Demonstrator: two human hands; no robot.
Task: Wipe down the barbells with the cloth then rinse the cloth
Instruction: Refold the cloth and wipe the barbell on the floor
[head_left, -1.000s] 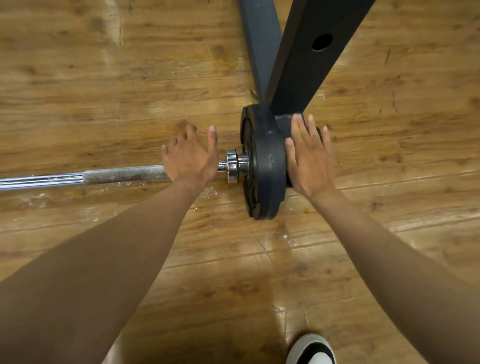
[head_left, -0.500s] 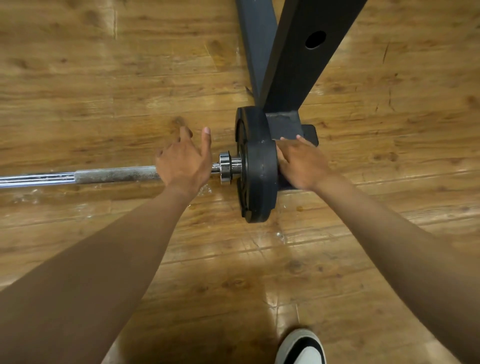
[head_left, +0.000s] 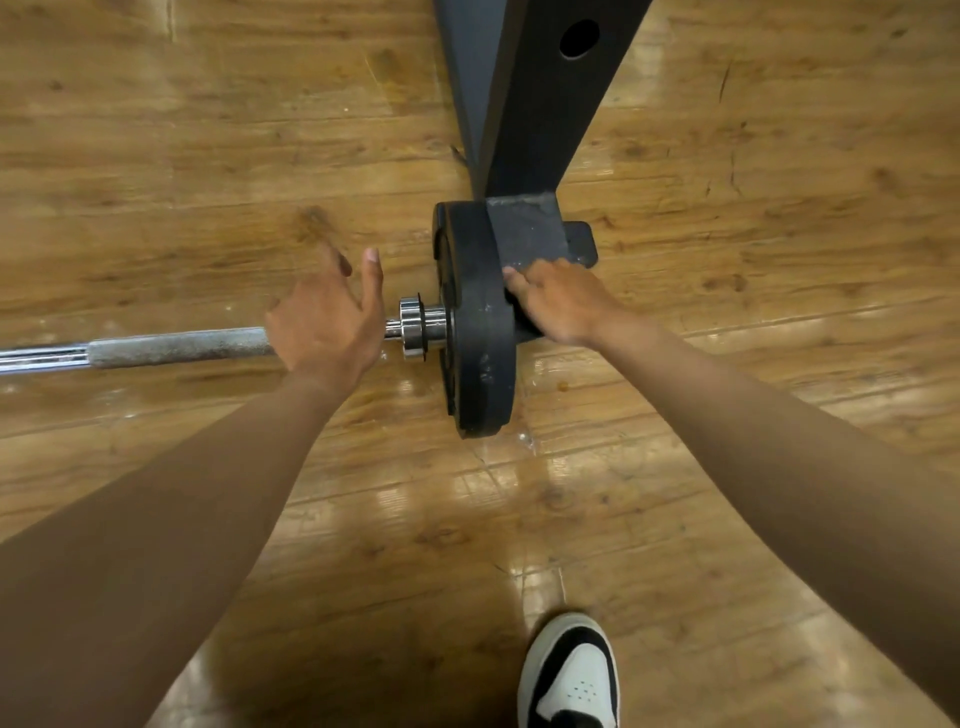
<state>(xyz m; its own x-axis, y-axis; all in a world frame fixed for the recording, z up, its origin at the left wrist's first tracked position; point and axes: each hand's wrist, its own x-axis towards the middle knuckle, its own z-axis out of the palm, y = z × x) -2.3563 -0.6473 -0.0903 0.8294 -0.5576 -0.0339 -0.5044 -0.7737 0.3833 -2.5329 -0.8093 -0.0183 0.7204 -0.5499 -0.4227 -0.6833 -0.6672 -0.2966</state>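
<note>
Two bare hands at one end of a barbell lying on a wooden floor.

The barbell (head_left: 176, 347) runs in from the left to a chrome collar (head_left: 414, 326) and a black weight plate (head_left: 480, 322) standing on edge against a dark rack post (head_left: 540, 119). The left hand (head_left: 324, 322) hovers over the shaft with fingers spread and slack, holding nothing. The right hand (head_left: 558, 304) curls its fingers round the plate's outer face. A black-and-white shoe (head_left: 571, 675) shows below.

Below me spreads a glossy wooden floor (head_left: 727, 364), scuffed and catching pale glare. A dark metal rack upright (head_left: 540, 104) with a round hole rises from its foot plate (head_left: 579, 241). My black-and-white sneaker (head_left: 571, 675) stands near the bottom edge.
</note>
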